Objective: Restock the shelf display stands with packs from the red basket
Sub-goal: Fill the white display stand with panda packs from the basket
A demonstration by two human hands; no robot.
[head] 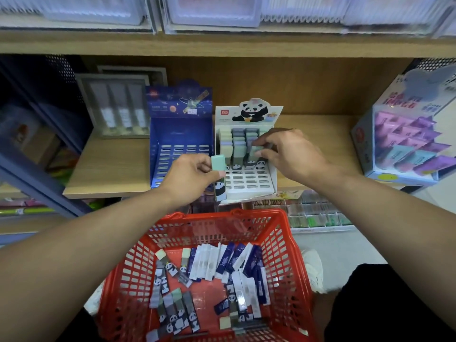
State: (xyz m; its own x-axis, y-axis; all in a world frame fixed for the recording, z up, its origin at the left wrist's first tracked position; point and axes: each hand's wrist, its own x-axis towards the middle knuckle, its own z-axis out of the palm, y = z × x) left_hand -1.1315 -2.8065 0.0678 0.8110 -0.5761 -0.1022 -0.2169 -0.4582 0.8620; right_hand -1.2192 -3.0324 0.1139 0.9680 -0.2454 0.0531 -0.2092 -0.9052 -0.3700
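Risk: right hand (288, 154), pinching a pale green pack in the white slotted panda display stand (246, 174), could topple neighbours; left hand (195, 176) gripped a mint panda-printed pack (218, 166) beside it.

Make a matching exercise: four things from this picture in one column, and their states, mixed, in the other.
1. blue cardboard display stand
2. white panda display stand
3. red plastic basket
4. green-capped panda pack

a. held in the left hand
b. partly filled
c. slots all empty
d. holds loose packs

Pairs: 1-c, 2-b, 3-d, 4-a
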